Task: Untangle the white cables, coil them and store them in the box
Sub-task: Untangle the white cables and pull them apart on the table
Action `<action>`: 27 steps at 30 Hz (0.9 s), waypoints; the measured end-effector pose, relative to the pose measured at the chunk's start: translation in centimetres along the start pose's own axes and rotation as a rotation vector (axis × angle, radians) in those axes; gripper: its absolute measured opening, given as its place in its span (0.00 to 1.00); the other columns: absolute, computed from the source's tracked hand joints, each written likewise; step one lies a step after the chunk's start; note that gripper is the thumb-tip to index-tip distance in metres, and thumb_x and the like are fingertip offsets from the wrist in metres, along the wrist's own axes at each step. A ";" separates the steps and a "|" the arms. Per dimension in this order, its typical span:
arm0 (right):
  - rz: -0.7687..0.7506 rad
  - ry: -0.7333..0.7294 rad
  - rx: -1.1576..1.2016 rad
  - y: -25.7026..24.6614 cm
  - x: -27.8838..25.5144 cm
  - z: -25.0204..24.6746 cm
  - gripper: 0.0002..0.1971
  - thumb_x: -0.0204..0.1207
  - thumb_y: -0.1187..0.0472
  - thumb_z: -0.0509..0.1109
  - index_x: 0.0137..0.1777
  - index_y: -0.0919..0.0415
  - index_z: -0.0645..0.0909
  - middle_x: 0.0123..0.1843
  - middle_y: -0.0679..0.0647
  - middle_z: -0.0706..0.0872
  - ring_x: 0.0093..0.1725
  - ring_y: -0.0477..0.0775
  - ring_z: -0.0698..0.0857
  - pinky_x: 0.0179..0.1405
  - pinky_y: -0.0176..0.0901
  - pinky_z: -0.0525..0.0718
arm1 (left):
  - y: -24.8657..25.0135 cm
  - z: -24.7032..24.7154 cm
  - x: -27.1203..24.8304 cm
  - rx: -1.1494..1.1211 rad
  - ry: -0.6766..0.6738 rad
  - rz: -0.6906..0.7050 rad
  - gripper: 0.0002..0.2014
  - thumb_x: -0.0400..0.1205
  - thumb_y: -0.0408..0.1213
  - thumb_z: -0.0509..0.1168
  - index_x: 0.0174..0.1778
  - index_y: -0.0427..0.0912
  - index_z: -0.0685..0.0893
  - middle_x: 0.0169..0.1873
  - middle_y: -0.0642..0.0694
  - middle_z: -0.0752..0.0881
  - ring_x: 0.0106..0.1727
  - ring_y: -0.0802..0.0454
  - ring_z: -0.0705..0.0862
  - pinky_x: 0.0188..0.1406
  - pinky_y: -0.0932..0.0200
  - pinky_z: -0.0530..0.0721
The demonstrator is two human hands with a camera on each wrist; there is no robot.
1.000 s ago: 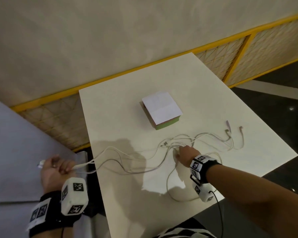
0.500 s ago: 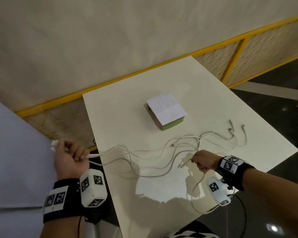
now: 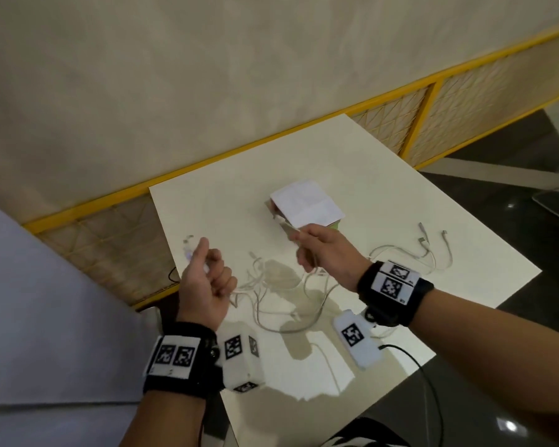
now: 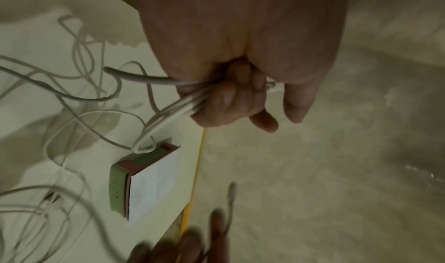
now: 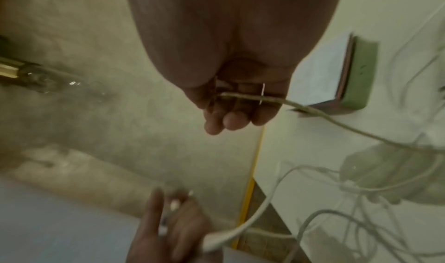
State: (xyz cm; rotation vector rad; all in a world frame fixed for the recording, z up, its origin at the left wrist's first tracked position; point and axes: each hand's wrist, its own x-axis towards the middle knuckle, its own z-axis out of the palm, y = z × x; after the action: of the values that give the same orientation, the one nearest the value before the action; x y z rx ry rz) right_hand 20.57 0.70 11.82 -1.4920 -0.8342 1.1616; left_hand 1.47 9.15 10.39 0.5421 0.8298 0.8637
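Several white cables [image 3: 271, 285] lie tangled on the white table [image 3: 400, 195], their far plugs [image 3: 426, 240] spread at the right. My left hand [image 3: 207, 262] is raised over the table's left side and grips a bundle of cable ends [image 4: 183, 99] in curled fingers. In front of the box [image 3: 307, 204], which has a white lid on a green base, my right hand [image 3: 304, 243] pinches one thin cable [image 5: 277, 99] that trails down to the tangle. The box [image 4: 144, 181] is closed and stands behind the cables.
A yellow-framed mesh railing [image 3: 433, 91] runs behind the table below a pale wall. A grey surface [image 3: 46, 301] lies to the left and dark floor [image 3: 513, 253] to the right. A black lead [image 3: 426, 382] hangs from my right wrist over the table's near edge.
My left hand has come in from beyond the table's left edge to above it, still holding the cable ends. My right hand has lifted one cable up toward the box.
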 end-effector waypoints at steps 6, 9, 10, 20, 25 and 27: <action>-0.234 -0.162 -0.382 0.2 -0.3 4.7 0.10 0.81 0.59 0.65 0.57 0.57 0.86 0.28 0.46 0.82 0.25 0.46 0.77 0.30 0.35 0.79 | -1.3 2.5 -0.5 0.147 -0.052 0.066 0.20 0.78 0.53 0.63 0.50 0.37 0.83 0.13 0.56 0.59 0.13 0.62 0.57 0.12 0.67 0.57; -0.262 -0.156 -0.415 0.9 -0.8 4.9 0.12 0.79 0.59 0.67 0.60 0.55 0.86 0.31 0.49 0.85 0.26 0.45 0.79 0.32 0.32 0.79 | -1.4 2.2 -0.5 0.201 -0.016 0.114 0.12 0.83 0.42 0.62 0.44 0.36 0.82 0.11 0.56 0.61 0.12 0.61 0.59 0.12 0.67 0.59; -0.257 -0.160 -0.407 1.2 -1.0 4.8 0.12 0.79 0.58 0.68 0.60 0.55 0.86 0.33 0.51 0.87 0.27 0.47 0.80 0.34 0.35 0.81 | -1.4 2.0 -0.5 0.223 -0.007 0.120 0.12 0.84 0.40 0.63 0.40 0.36 0.82 0.11 0.55 0.62 0.12 0.61 0.59 0.12 0.67 0.59; -0.265 -0.084 -0.329 2.1 -1.6 4.0 0.10 0.75 0.61 0.72 0.34 0.48 0.78 0.29 0.47 0.82 0.30 0.49 0.82 0.36 0.45 0.82 | -2.7 1.9 -1.1 0.359 -0.105 0.175 0.07 0.81 0.38 0.67 0.43 0.38 0.84 0.16 0.53 0.63 0.16 0.58 0.60 0.17 0.64 0.62; -0.288 -0.107 -0.351 2.6 -1.8 4.2 0.05 0.71 0.61 0.76 0.36 0.61 0.85 0.31 0.48 0.84 0.32 0.42 0.79 0.36 0.29 0.76 | -3.6 1.7 -1.0 0.415 -0.028 0.196 0.15 0.83 0.41 0.64 0.31 0.45 0.88 0.17 0.53 0.72 0.21 0.55 0.71 0.29 0.57 0.73; -0.282 -0.102 -0.370 2.6 -1.7 4.3 0.07 0.71 0.60 0.77 0.35 0.57 0.81 0.30 0.44 0.80 0.31 0.42 0.78 0.34 0.28 0.74 | -3.7 1.7 -0.9 0.389 0.015 0.187 0.23 0.85 0.45 0.60 0.23 0.43 0.82 0.18 0.52 0.75 0.24 0.53 0.72 0.33 0.55 0.72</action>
State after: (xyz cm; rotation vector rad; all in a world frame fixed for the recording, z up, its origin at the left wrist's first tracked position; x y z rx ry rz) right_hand 15.82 -0.17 9.62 -1.5530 -1.3395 0.9103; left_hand 4.19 6.20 9.11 0.9678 0.9782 0.8810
